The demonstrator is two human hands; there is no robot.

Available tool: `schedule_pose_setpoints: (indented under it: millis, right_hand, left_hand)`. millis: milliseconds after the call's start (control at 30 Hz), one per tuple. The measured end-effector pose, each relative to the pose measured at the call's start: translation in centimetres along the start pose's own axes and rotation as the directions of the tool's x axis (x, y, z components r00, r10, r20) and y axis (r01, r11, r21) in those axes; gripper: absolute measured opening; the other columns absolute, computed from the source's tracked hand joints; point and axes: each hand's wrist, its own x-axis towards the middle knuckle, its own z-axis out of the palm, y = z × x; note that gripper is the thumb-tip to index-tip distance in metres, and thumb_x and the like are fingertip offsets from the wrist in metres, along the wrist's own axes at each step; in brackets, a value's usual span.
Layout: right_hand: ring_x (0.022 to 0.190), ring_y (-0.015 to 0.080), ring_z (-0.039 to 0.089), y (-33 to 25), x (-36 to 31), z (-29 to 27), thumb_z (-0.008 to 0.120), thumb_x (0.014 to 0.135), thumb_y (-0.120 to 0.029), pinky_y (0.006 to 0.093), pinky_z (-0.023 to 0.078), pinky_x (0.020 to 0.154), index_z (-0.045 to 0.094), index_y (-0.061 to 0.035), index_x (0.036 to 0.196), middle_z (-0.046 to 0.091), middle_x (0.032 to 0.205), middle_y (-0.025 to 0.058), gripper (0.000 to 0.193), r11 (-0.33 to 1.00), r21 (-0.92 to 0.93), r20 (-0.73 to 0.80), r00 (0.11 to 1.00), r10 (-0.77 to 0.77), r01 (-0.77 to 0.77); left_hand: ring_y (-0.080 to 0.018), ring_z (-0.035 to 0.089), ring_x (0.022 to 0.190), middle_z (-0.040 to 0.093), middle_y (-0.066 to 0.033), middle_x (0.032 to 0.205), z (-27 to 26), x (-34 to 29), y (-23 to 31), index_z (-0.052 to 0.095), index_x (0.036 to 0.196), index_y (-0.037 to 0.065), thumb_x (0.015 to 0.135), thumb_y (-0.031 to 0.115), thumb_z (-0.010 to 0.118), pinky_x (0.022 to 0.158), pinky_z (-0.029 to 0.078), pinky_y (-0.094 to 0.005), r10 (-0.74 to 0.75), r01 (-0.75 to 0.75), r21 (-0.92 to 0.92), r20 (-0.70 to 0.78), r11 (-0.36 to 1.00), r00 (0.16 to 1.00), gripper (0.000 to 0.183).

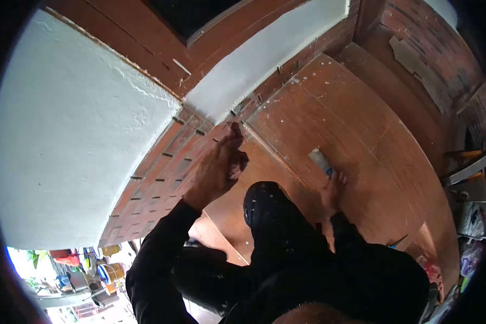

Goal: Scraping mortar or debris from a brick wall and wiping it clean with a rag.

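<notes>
My left hand (213,173) is raised at the corner of the brick-patterned wall (162,173). Its fingers close round a reddish, mottled, crumpled-looking piece (237,166), perhaps a rag, whose kind I cannot make out for certain. The fingertips reach the brick edging just below the white plaster. Lower and to the right, my right hand (335,190) grips a putty knife (319,160). Its flat pale blade points up and left, over the brown tiled floor (372,178). The fingers cover most of the handle.
A white plastered wall (75,135) fills the left, with a brown wooden frame (162,59) above. My bent knee (264,205) is between my hands. A step (394,86) runs along the far right, near bags (472,218). Buckets (110,272) stand at lower left.
</notes>
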Motion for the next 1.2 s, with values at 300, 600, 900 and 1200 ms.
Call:
schedule_pose_setpoints:
  millis: [300, 600, 900, 1200]
  right_hand:
    - [0.144, 0.0425, 0.040, 9.1, 11.6, -4.2, 0.044, 0.109, -0.030, 0.0560, 0.024, 0.124, 0.043, -0.0033, 0.154, 0.046, 0.154, 0.0213, 0.052, 0.991, -0.087, -0.310, 0.948, 0.070, -0.101]
    - [0.138, 0.0465, 0.042, 9.9, 11.6, -2.1, 0.048, 0.107, -0.030, 0.0623, 0.027, 0.117, 0.049, -0.0021, 0.147, 0.049, 0.145, 0.0239, 0.049, 0.991, -0.022, -0.362, 0.925, 0.114, -0.131]
    - [0.135, 0.0463, 0.044, 10.7, 11.2, -2.2, 0.053, 0.105, -0.029, 0.0632, 0.026, 0.117, 0.048, -0.0049, 0.149, 0.049, 0.145, 0.0245, 0.050, 0.985, -0.067, -0.247, 0.959, 0.138, -0.159]
    - [0.143, 0.0470, 0.037, 9.8, 11.4, -2.8, 0.048, 0.105, -0.032, 0.0631, 0.021, 0.120, 0.048, -0.0060, 0.152, 0.047, 0.149, 0.0248, 0.054, 0.992, 0.056, -0.292, 0.949, 0.121, -0.109]
  left_hand:
    - [-0.0303, 0.054, 0.130, 0.056, -0.0113, 0.144, 13.7, 11.3, -14.8, 0.052, 0.144, 0.010, 0.100, 0.029, 0.054, 0.109, 0.040, -0.0471, 0.241, -0.209, 0.907, 0.125, 0.364, 0.962, 0.048]
    - [-0.0348, 0.057, 0.121, 0.061, -0.0206, 0.131, 21.8, 33.7, -15.6, 0.056, 0.135, -0.002, 0.101, 0.034, 0.051, 0.104, 0.042, -0.0479, 0.515, -0.305, 0.928, 0.159, 0.212, 0.842, 0.050]
    - [-0.0323, 0.055, 0.116, 0.057, -0.0178, 0.135, 27.3, 50.9, -12.0, 0.055, 0.136, 0.000, 0.100, 0.023, 0.052, 0.099, 0.043, -0.0457, 0.514, -0.183, 0.936, 0.003, 0.300, 0.858, 0.042]
    - [-0.0409, 0.047, 0.138, 0.049, -0.0226, 0.151, 14.9, 16.8, -14.4, 0.054, 0.143, 0.008, 0.097, 0.026, 0.062, 0.114, 0.038, -0.0517, -0.071, 0.017, 0.255, 0.203, 0.967, 0.977, 0.050]
